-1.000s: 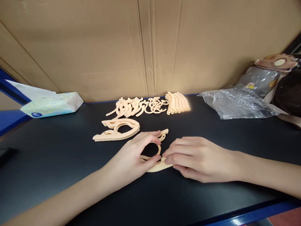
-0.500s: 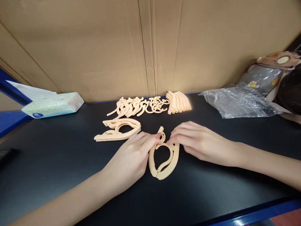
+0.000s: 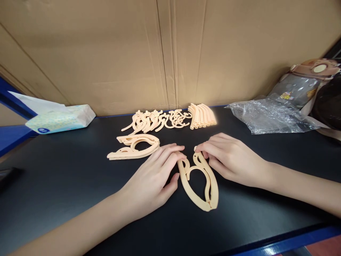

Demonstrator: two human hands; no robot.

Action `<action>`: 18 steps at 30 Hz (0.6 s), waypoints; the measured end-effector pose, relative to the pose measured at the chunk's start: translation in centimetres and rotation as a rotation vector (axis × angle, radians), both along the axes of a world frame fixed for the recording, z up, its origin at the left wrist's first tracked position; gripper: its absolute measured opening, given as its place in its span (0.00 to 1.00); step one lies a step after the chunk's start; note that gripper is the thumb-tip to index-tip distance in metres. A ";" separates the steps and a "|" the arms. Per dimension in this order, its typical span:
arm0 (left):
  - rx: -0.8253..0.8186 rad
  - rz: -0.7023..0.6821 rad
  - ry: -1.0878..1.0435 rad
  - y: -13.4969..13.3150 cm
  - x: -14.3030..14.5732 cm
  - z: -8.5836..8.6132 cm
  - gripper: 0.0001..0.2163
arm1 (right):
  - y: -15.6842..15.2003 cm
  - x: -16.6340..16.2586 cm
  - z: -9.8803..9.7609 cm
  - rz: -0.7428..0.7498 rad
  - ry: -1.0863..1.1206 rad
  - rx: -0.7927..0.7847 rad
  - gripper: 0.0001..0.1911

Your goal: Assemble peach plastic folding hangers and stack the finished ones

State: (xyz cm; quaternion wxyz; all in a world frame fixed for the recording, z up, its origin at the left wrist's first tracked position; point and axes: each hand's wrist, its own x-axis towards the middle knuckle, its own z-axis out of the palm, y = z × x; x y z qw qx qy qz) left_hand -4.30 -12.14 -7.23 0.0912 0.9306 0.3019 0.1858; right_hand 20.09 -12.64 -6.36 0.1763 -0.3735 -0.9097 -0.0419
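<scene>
A beige plastic folding clothes hanger (image 3: 214, 185) lies folded on the black table in front of me, its joined end towards me and its hook curled between the two arms. My right hand (image 3: 230, 158) has its fingers bent around the far end of the right arm. My left hand (image 3: 157, 174) rests at the far end of the left arm, fingertips touching it, fingers stretched and thumb apart. Just beyond my left hand is a small stack of folded hangers (image 3: 133, 153).
At the back of the table (image 3: 80, 185) lie a heap of loose hooks (image 3: 149, 121) and a bundle of curved hanger arms (image 3: 204, 115). A tissue pack (image 3: 61, 119) is at left. Clear plastic bag (image 3: 269, 115) and bottle (image 3: 298, 85) stand at right. Cardboard (image 3: 106, 53) walls the back.
The hanger has shifted right and towards me, and its two arm ends now spread further apart. My left fingers have loosened and straightened; my right hand has moved onto the right arm's end.
</scene>
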 end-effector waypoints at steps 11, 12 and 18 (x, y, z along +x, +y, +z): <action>-0.048 -0.009 0.048 -0.2 0.1 0.0 0.23 | -0.7 -0.7 -0.2 0.045 0.109 -0.096 0.10; -0.054 -0.013 0.052 -0.2 0.0 0.0 0.24 | -0.7 -0.8 -0.3 0.064 0.135 -0.136 0.11; -0.069 -0.020 0.073 -0.1 -0.1 -0.3 0.34 | -0.8 -0.8 -0.5 0.143 0.201 -0.285 0.21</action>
